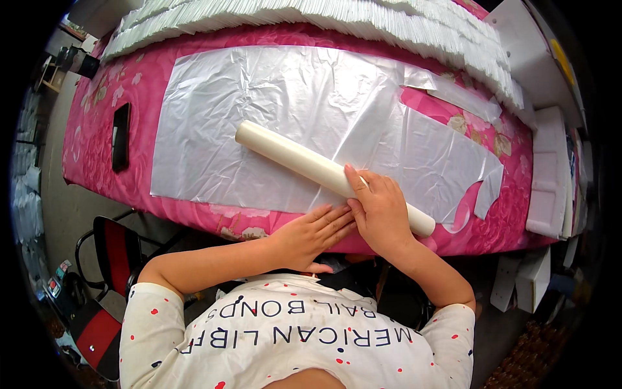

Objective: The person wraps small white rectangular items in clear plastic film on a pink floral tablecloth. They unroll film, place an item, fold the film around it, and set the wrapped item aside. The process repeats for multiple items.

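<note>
A long cream-white tube [291,157] lies slantwise across a thin, shiny translucent plastic sheet [214,117]. The sheet is spread over the table, creased, with cut-outs and strips at its right end like an apron. My right hand [381,209] is closed round the tube near its right end, thumb and fingers over the top. My left hand [312,235] is at the table's near edge, fingers stretched out flat, its tips close to my right thumb. Nothing shows in the left hand. The tube's underside is hidden.
A pink floral cloth [175,207] covers the table. Long rows of white folded packets [311,16] stand along the far side. A black phone [121,137] lies at the left. White boxes [547,175] border the right edge. A red-and-black chair [116,253] stands at lower left.
</note>
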A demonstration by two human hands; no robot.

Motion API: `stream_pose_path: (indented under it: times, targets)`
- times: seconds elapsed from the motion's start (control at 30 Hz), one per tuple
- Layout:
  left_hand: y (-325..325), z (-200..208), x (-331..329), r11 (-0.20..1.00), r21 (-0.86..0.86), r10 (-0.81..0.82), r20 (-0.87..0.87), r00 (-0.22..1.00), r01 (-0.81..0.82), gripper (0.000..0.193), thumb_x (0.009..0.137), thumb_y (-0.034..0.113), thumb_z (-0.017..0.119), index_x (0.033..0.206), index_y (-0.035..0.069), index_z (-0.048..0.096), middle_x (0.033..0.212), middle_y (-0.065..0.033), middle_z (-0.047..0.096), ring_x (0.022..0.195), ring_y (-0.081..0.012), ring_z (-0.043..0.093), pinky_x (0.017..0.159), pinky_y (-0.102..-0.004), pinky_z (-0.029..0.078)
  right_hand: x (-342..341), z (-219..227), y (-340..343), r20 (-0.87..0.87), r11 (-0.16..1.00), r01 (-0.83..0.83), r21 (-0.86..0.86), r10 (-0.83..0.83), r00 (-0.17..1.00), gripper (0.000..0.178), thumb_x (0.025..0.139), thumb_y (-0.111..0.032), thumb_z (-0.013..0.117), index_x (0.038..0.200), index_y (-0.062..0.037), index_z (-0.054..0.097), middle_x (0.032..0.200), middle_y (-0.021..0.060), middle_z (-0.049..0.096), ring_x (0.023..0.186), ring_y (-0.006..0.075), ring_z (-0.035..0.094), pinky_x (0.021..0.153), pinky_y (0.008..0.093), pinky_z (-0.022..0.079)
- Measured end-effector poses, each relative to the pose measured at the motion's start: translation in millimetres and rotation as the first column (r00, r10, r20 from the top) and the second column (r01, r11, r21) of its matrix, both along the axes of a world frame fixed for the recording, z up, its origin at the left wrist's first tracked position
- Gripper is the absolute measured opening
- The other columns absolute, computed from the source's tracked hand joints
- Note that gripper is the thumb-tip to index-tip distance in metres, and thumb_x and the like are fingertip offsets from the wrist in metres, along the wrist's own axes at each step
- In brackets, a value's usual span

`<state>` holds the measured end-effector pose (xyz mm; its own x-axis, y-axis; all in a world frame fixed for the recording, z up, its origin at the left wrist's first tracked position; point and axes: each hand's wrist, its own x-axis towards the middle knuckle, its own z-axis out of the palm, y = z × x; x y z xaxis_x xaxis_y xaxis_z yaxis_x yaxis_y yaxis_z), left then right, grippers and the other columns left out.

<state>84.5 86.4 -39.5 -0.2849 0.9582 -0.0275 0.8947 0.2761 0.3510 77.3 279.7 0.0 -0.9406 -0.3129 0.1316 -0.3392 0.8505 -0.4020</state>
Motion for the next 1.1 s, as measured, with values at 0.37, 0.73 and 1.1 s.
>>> stream_pose_path:
  times: [0.37,0.73,1.1]
  targets:
    - [-10,3,-19,0.973,0.225,-0.080,0.087,0.993,0.059,0.089,0.079,0.056,0.049,0.138,-0.005,0.024,0.148,-0.0187,0.017,0.138,-0.0303,0.014,0.111,-0.0415,0.013,-24,-15,146,-0.192,0.821,0.560,0.110,-0.536,0.822,0.052,0.079,-0.007,0.060,0.129,-0.0115,0.049,0.114,0.0102,0.055,0.100,0.0309,0.051,0.088,0.0386,0.041]
    - [0,-5,6,0.999,-0.037,-0.021,-0.191,0.981,0.014,0.073,0.074,0.028,0.057,0.137,0.001,0.031,0.146,-0.0135,0.025,0.136,-0.0257,0.023,0.109,-0.0415,0.020,-1,1,46,-0.018,0.995,-0.095,0.008,0.095,0.995,0.049,0.071,-0.001,0.062,0.118,-0.0140,0.056,0.116,0.0037,0.056,0.109,0.0234,0.050,0.102,0.0490,0.029]
    - [2,-6,12,0.999,-0.031,0.006,-0.303,0.953,-0.016,0.055,0.085,0.021,0.040,0.137,0.002,0.033,0.146,-0.0123,0.028,0.135,-0.0252,0.026,0.108,-0.0382,0.022,-160,-32,35,-0.307,0.989,-0.146,-0.002,0.138,0.942,0.048,0.073,-0.003,0.062,0.119,-0.0183,0.057,0.115,0.0006,0.057,0.108,0.0217,0.050,0.103,0.0393,0.032]
